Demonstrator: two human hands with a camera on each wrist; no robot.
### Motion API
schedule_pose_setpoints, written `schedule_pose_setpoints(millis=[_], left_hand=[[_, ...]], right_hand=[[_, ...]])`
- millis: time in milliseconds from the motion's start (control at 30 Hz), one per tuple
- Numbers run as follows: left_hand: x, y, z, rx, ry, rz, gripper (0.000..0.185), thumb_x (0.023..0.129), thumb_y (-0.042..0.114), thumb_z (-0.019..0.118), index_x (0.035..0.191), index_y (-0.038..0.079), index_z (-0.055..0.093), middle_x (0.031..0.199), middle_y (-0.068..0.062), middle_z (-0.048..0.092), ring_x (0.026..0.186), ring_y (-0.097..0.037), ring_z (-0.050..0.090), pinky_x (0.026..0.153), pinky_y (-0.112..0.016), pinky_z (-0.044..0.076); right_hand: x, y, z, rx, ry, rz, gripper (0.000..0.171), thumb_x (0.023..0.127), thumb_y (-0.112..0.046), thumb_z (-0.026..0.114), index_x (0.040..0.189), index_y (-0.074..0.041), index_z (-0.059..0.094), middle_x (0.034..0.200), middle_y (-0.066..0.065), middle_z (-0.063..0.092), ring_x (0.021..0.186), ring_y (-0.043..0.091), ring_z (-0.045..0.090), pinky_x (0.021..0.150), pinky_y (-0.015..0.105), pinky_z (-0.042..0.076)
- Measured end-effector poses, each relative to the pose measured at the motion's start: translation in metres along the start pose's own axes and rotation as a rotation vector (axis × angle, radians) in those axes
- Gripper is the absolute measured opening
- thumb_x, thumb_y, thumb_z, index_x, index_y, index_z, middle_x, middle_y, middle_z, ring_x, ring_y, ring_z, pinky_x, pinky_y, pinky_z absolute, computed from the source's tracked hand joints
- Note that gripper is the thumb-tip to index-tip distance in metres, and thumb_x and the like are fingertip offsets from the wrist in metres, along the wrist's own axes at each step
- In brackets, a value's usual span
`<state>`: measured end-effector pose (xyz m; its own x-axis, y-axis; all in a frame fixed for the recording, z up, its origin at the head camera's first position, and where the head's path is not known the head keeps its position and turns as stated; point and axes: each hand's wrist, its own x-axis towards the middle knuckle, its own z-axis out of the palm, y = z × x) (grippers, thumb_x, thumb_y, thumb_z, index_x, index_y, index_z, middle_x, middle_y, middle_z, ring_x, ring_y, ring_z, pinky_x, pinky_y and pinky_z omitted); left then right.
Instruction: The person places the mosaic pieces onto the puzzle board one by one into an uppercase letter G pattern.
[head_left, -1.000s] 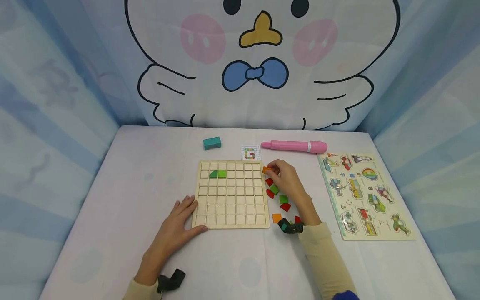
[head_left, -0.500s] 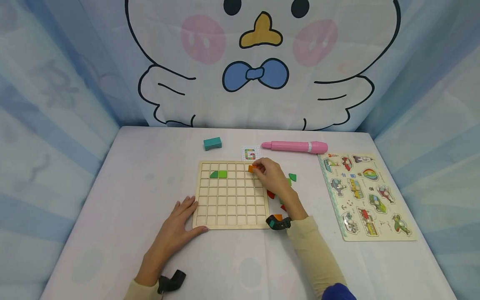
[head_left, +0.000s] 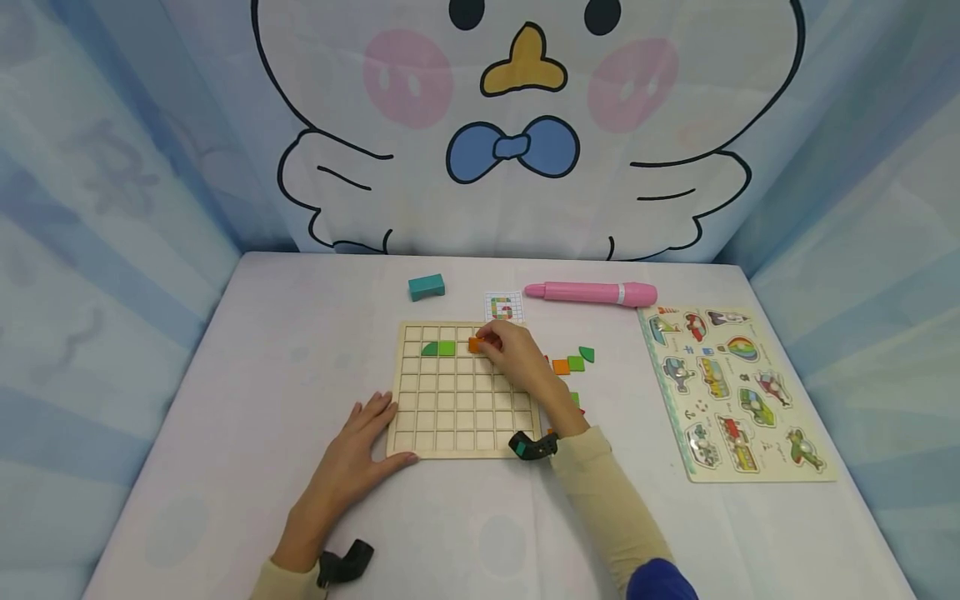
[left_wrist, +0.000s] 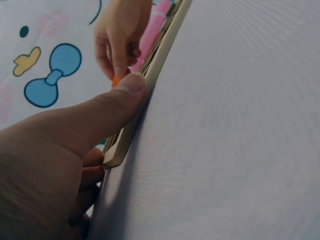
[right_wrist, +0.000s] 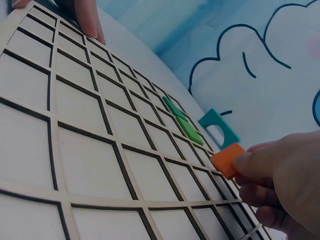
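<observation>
My right hand [head_left: 517, 358] pinches an orange square tile [head_left: 475, 344] between thumb and fingertips, over an upper row of the wooden grid board [head_left: 442, 402]. In the right wrist view, that orange tile [right_wrist: 227, 160] is tilted above the grid. Two green tiles lie in the board's cells: a dark green rounded one [head_left: 430, 349] and a light green square [head_left: 447, 347] to its right. My left hand [head_left: 348, 467] rests at the board's lower left corner, its thumb on the near edge and its fingers along the left side.
Loose tiles, including an orange square [head_left: 561, 367] and a green one [head_left: 576, 363], lie right of the board, partly hidden by my forearm. Behind it are a pattern card [head_left: 503, 306], teal block [head_left: 427, 287] and pink pen [head_left: 588, 292]. A picture puzzle [head_left: 731, 400] lies far right.
My right hand has carried the orange tile leftward from beside the board's right edge to above the upper row, near the green tiles. My left hand has stayed in place.
</observation>
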<state>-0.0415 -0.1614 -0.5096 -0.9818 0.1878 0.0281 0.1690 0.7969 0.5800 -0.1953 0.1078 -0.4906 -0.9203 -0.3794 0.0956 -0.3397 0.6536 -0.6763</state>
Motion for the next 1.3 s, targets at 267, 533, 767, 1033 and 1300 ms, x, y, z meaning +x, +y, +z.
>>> schedule_pose_setpoints(millis=[267,533,767,1033,1300], left_hand=[[0.000,-0.001,0.002,-0.010,-0.005,-0.005,0.086,0.079,0.048,0.082,0.146,0.002,0.051,0.158,-0.013,0.043,0.151,-0.030,0.034,0.128,-0.049,0.023],[0.000,-0.001,0.001,-0.022,-0.006,-0.008,0.086,0.080,0.048,0.081,0.146,0.002,0.051,0.158,-0.013,0.043,0.151,-0.031,0.033,0.128,-0.049,0.022],[-0.001,-0.001,0.000,-0.030,0.004,-0.001,0.086,0.080,0.047,0.082,0.146,0.002,0.050,0.157,-0.013,0.043,0.151,-0.032,0.034,0.128,-0.050,0.023],[-0.001,-0.003,0.001,-0.023,0.009,0.010,0.087,0.080,0.048,0.081,0.146,0.002,0.050,0.157,-0.013,0.044,0.151,-0.031,0.034,0.128,-0.050,0.023],[0.001,-0.003,0.002,-0.023,0.001,0.007,0.087,0.079,0.048,0.081,0.146,0.002,0.050,0.157,-0.013,0.044,0.151,-0.032,0.034,0.128,-0.049,0.023]], right_hand=[[0.004,-0.005,0.010,-0.015,-0.014,0.003,0.017,0.099,-0.016,0.065,0.113,-0.007,0.069,0.096,0.005,0.068,0.079,0.016,0.054,0.068,0.023,0.047],[0.006,-0.004,0.019,-0.090,0.000,-0.037,0.020,0.099,-0.019,0.065,0.114,-0.008,0.072,0.108,0.006,0.067,0.085,0.017,0.055,0.074,0.029,0.050],[0.005,-0.005,0.023,-0.125,0.021,-0.060,0.024,0.099,-0.020,0.064,0.115,-0.006,0.074,0.109,0.007,0.062,0.091,0.019,0.060,0.079,0.035,0.056],[0.005,-0.003,0.026,-0.133,0.049,-0.105,0.022,0.098,-0.018,0.066,0.113,-0.005,0.076,0.104,0.008,0.061,0.086,0.019,0.059,0.073,0.033,0.055],[0.004,-0.004,0.024,-0.132,0.030,-0.068,0.026,0.100,-0.020,0.063,0.118,-0.004,0.073,0.108,0.009,0.062,0.089,0.020,0.059,0.079,0.035,0.057]])
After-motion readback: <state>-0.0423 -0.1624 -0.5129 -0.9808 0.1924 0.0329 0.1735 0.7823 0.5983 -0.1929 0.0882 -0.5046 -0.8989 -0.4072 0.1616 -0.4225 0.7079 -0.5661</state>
